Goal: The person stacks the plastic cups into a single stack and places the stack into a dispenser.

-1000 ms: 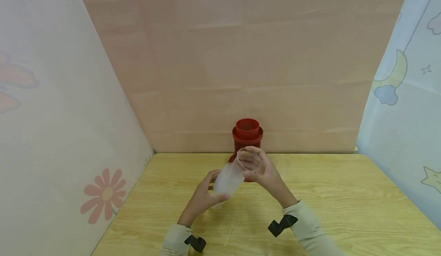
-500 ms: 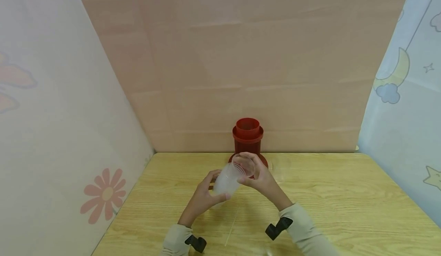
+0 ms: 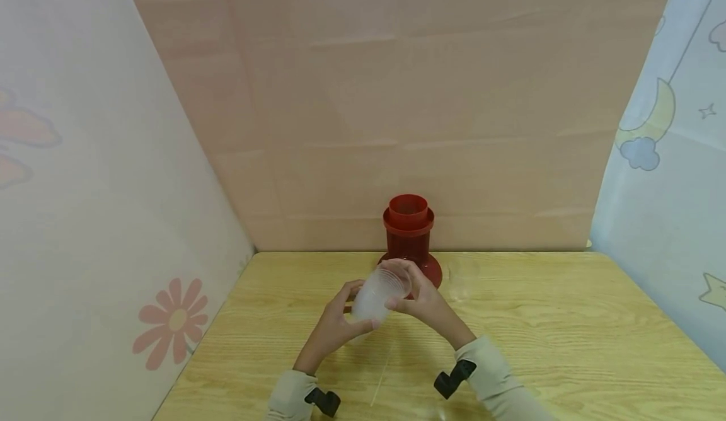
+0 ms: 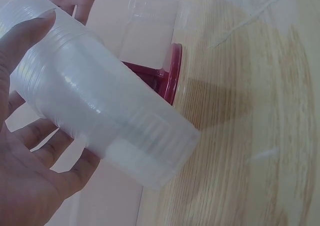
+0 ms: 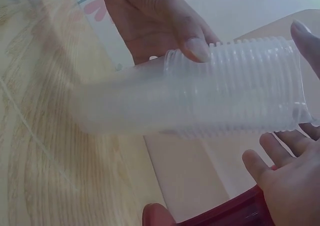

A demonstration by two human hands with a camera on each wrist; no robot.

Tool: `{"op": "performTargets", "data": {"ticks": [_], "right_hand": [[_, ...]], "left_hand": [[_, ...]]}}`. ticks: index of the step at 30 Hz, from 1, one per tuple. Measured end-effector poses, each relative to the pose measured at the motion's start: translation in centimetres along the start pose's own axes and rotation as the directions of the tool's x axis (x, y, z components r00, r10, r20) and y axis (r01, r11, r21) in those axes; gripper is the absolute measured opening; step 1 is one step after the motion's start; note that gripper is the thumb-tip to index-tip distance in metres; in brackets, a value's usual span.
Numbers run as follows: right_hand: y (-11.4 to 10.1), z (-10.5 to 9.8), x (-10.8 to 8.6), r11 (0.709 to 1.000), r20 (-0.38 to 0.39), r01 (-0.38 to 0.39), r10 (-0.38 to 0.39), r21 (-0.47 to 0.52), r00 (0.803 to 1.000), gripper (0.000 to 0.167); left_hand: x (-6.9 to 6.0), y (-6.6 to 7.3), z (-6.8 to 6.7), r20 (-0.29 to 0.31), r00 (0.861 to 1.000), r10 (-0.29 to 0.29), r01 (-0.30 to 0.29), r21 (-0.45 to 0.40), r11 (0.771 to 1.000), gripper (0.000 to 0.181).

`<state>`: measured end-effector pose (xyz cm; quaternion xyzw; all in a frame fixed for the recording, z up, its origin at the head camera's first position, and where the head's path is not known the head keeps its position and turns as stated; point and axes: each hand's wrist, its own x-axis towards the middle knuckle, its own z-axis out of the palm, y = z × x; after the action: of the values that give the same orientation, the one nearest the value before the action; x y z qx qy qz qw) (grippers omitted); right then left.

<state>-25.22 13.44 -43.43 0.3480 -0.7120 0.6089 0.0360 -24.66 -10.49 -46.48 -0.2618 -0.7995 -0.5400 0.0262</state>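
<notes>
My left hand (image 3: 336, 320) grips a tilted stack of clear plastic cups (image 3: 374, 296) above the table, thumb on the near side and fingers round the far side. The nested rims show as close ridges on the stack (image 5: 235, 88) in the right wrist view. At the stack's upper mouth end, my right hand (image 3: 422, 298) holds the outermost cup by its rim, thumb below and fingers over the far side. Just behind the hands stands a red plastic cylinder (image 3: 408, 238) with a wide collar and a round base, partly hidden by the right hand.
A clear cup (image 3: 462, 277), hard to make out, stands on the wooden table (image 3: 544, 320) to the right of the red cylinder. A thin pale line (image 3: 381, 380) runs along the tabletop. A beige back panel (image 3: 317, 207) rises behind the table.
My right hand has moved down and left, sliding a clear cup onto the mouth of the stack. The left hand has kept its grip and place.
</notes>
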Motion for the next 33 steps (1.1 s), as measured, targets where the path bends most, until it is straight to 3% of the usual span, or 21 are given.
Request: {"op": "performTargets", "data": {"ticks": [11,22,33], "right_hand": [[0.8,0.5,-0.4,0.999,0.03,-0.04,0.04,0.02,0.999,0.069],[1.2,0.0,-0.8,0.997,0.019,-0.074,0.074,-0.03,0.997,0.075],[0.7,-1.5,-1.2,0.998,0.003,-0.063,0.063,-0.018,0.998,0.072]], "left_hand": [[-0.2,-0.1,0.1,0.001,1.0,0.016,-0.016,0.007,1.0,0.069],[0.1,-0.2,0.0,0.001,0.999,0.036,-0.036,-0.001,0.999,0.068],[0.0,0.0,0.2,-0.013,1.0,-0.001,0.001,-0.002,1.0,0.073]]}}
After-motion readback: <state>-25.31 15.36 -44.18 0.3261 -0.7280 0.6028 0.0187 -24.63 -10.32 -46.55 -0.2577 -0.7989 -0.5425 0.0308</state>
